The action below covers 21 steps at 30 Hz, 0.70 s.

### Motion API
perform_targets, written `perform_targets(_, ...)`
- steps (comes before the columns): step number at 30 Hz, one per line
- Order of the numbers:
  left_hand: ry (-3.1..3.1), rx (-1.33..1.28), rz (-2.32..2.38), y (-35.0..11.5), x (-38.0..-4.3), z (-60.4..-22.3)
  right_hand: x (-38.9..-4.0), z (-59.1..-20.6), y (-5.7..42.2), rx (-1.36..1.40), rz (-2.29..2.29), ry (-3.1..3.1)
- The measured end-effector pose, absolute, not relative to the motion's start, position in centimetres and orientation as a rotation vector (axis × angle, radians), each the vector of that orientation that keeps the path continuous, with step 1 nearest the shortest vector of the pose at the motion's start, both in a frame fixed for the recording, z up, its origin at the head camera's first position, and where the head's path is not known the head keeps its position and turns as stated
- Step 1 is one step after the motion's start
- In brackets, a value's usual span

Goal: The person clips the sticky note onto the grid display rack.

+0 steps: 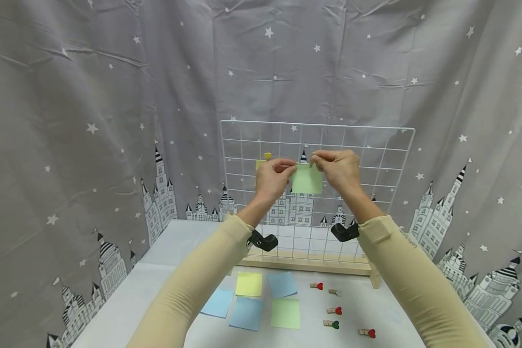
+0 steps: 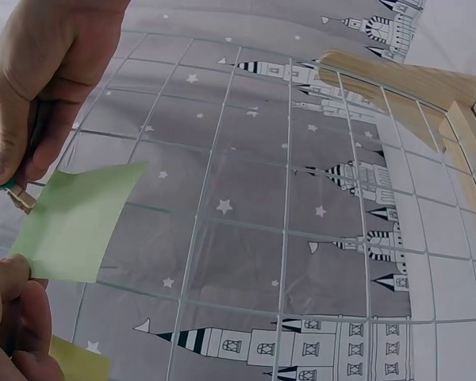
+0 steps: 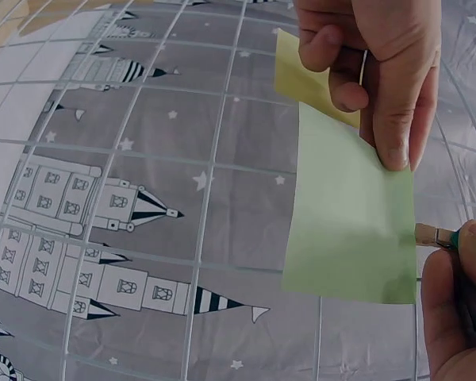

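Observation:
A green sticky note (image 1: 307,180) is held up against the white wire grid (image 1: 317,126). My left hand (image 1: 273,180) pinches the note near its upper left corner between thumb and fingers. In my right hand (image 1: 340,169) is a small wooden clothespin (image 3: 433,234) with a green end, squeezed between thumb and finger. The clothespin's tip is right at the note's top edge. Left of it, a yellow note (image 3: 289,71) hangs on the grid under a yellow heart clip (image 1: 267,155), partly hidden by my left hand.
On the white table lie blue notes (image 1: 246,313), a yellow note (image 1: 249,283) and another green note (image 1: 285,313). Several heart clothespins (image 1: 334,311) lie right of them. The grid stands in a wooden base (image 1: 304,264). A grey curtain (image 1: 113,96) hangs behind.

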<state>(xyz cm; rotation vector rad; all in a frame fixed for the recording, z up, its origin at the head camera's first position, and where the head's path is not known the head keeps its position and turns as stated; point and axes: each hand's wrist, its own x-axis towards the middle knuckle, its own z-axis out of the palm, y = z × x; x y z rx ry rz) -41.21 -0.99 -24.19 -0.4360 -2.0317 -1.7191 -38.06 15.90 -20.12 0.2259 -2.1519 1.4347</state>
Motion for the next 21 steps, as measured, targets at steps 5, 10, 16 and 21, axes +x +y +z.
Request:
perform_targets(5, -2.016, -0.433, -1.705, -0.87, -41.32, -24.27, -38.27, -20.15, 15.56, 0.237, 1.413, -2.135)
perform_targets(10, -2.019, -0.416, -1.688, -0.80, -41.23, -24.36, -38.25, -20.30, 15.23, 0.269, 1.410, -2.133)
perform_targets(16, -2.005, -0.421, -1.684, -0.66, -41.13, -24.44, -38.30, -20.53, 14.99, 0.325, 1.364, -2.117)
perform_targets(21, -2.007, -0.406, -1.674, -0.58, -41.05, -24.46, -38.29, -20.75, 15.02, 0.363, 1.307, -2.141)
